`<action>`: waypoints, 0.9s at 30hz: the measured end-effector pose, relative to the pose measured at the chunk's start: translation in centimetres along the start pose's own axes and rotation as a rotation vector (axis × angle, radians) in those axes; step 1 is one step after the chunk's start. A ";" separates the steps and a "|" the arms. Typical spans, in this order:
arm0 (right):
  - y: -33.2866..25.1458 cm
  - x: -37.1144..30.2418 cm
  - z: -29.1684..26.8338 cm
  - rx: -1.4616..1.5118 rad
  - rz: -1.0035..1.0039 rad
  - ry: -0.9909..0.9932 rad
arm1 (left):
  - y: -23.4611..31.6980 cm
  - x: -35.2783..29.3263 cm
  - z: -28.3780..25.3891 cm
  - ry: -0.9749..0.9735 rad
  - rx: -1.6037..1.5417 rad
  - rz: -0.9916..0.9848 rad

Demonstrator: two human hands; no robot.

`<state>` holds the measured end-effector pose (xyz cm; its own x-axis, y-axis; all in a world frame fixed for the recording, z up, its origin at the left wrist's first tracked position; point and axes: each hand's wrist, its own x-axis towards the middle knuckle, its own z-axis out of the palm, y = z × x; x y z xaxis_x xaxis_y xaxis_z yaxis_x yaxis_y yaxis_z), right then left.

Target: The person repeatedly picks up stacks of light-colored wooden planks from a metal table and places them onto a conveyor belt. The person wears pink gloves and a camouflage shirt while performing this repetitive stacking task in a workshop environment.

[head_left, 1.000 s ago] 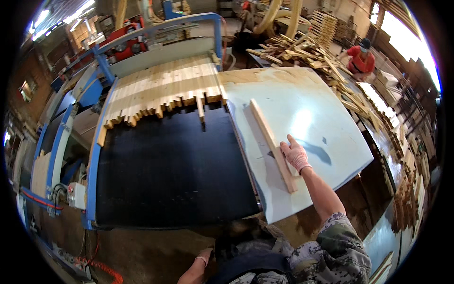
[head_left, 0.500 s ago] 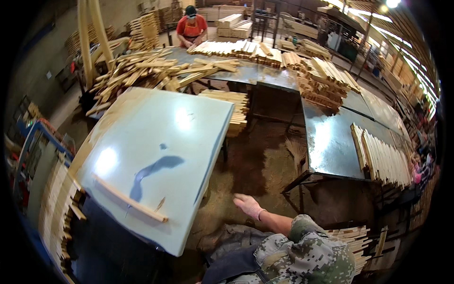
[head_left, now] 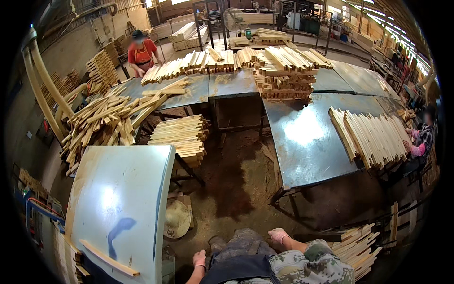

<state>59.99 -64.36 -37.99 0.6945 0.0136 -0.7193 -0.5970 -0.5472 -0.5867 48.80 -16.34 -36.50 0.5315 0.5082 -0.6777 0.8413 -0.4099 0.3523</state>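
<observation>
My left hand (head_left: 199,258) hangs low beside the right edge of a pale-topped table (head_left: 137,175), apart from it. Its fingers are loosely bent and nothing shows in them. In a light glove, my right hand (head_left: 279,235) is out in front of my right thigh, fingers loose and empty as far as I see. It is nearest to a low stack of wooden strips (head_left: 354,251) at the lower right. One wooden strip (head_left: 108,258) lies on the near part of the pale table, below a bluish smear (head_left: 116,233).
A dark metal table (head_left: 302,161) at right bears a row of strips (head_left: 373,137); a person (head_left: 418,142) sits beyond. Strips also lie in a jumbled heap (head_left: 104,116) and a neat stack (head_left: 177,137). A red-clad person (head_left: 142,54) works behind. A straw hat (head_left: 177,219) rests low by the table.
My view has swung to the right and forward, so the pale table sits lower and farther left. My left hand has come into view; my right hand is lower and nearer my thigh.
</observation>
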 end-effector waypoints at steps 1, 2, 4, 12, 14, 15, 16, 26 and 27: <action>0.4 1.2 -0.4 0.060 0.015 0.016 | 2.8 -0.3 -0.6 0.011 -0.085 -0.020; 1.5 1.6 -1.2 0.124 0.052 0.049 | 9.8 -2.9 -2.9 -0.003 -0.159 -0.039; -3.1 1.4 -0.7 0.498 0.362 -0.020 | 11.6 -1.0 -5.6 -0.159 -0.023 -0.146; 3.0 11.4 -0.3 -0.608 -0.174 -0.203 | 13.9 13.5 0.4 -0.388 0.170 0.041; 6.1 14.6 -2.8 -0.801 -0.206 -0.202 | 18.0 16.4 2.2 -0.398 0.366 -0.061; 8.0 15.6 -4.6 -0.875 -0.242 -0.129 | 21.1 17.4 2.5 -0.456 0.300 -0.112; 4.3 16.2 -5.2 -0.839 -0.220 -0.179 | 22.7 18.6 0.6 -0.438 0.251 -0.165; -27.2 24.9 -19.0 -0.828 -0.298 0.296 | 51.8 30.5 -7.2 -0.329 -0.305 -0.014; -31.2 27.1 -18.9 -0.008 -0.050 0.205 | 46.8 40.2 -5.6 -0.325 -0.582 0.085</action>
<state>105.01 -62.72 -32.14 0.7909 -0.1296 -0.5981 -0.5572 -0.5566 -0.6163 110.11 -10.85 -43.61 0.6178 0.2006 -0.7603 0.7626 0.0830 0.6416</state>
